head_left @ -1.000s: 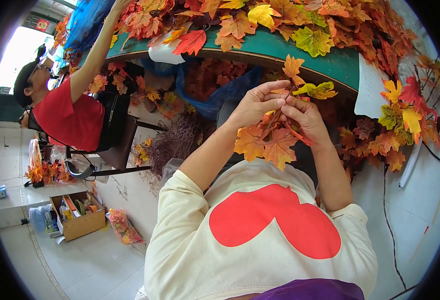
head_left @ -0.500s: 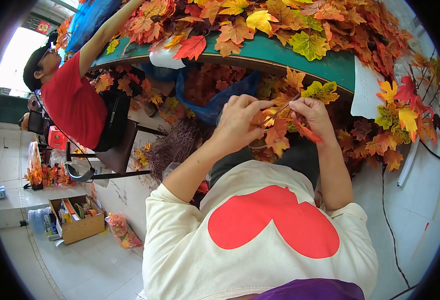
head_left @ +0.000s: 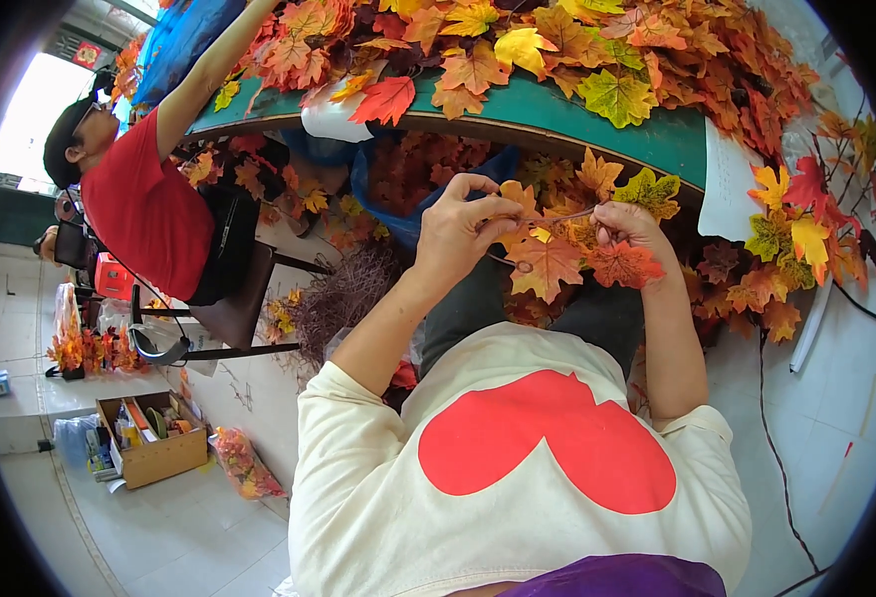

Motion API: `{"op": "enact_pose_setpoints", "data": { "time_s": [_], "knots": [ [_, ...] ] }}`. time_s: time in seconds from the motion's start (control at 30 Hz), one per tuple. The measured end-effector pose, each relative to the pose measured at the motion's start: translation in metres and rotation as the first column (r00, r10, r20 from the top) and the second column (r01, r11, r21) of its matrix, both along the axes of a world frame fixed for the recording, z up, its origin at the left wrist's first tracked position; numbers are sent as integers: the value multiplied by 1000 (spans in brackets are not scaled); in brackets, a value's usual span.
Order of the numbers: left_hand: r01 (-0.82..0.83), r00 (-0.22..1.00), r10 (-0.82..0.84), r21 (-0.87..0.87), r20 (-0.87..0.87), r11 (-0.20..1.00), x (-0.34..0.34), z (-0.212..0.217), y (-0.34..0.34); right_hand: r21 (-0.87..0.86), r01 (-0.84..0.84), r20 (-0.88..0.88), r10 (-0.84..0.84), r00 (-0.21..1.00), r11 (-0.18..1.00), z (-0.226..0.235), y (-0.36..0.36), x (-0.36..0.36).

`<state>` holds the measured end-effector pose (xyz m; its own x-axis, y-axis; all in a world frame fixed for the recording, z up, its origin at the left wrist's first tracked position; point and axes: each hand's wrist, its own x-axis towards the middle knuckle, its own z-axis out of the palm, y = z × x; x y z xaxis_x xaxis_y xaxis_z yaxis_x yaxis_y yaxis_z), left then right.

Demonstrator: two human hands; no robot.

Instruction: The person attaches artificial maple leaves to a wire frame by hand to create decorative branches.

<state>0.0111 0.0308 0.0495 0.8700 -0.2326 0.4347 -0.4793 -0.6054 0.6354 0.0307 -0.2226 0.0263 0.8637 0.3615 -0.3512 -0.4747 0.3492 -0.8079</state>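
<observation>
An artificial maple branch is stretched between my hands, above my lap. My right hand (head_left: 637, 231) is closed around its thin brown stem (head_left: 569, 215). The thumb and forefinger of my left hand (head_left: 458, 234) pinch the branch's other end, beside a yellow-orange leaf; exactly which bit they grip is partly hidden. From the branch hang an orange leaf (head_left: 546, 267) and a red-orange leaf (head_left: 624, 266), the latter just under my right hand. A yellow-green leaf (head_left: 649, 193) shows just beyond my right knuckles.
A green table (head_left: 547, 127) heaped with maple leaves (head_left: 473, 68) curves ahead. Beneath it sit a blue bag (head_left: 363, 184) of leaves and a bundle of bare stems (head_left: 343, 298). A person in red (head_left: 149, 214) sits at left, near a cardboard box (head_left: 164, 443). A cable (head_left: 776, 448) crosses the floor at right.
My left hand has tilted upward and drawn slightly back from the leaves. My right hand has shifted slightly down and right, and the orange and red-orange leaves now face up more openly.
</observation>
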Motion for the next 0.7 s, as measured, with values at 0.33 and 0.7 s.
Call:
{"op": "enact_pose_setpoints", "data": {
  "time_s": [0.33,0.7],
  "knots": [
    [-90,994,90,2,64,996,3,3,4,58,-5,-49,8,999,998,6,5,-1],
    [17,1000,-17,-86,10,996,12,10,11,188,85,-30,-81,996,978,1,12,6]
  ]
}}
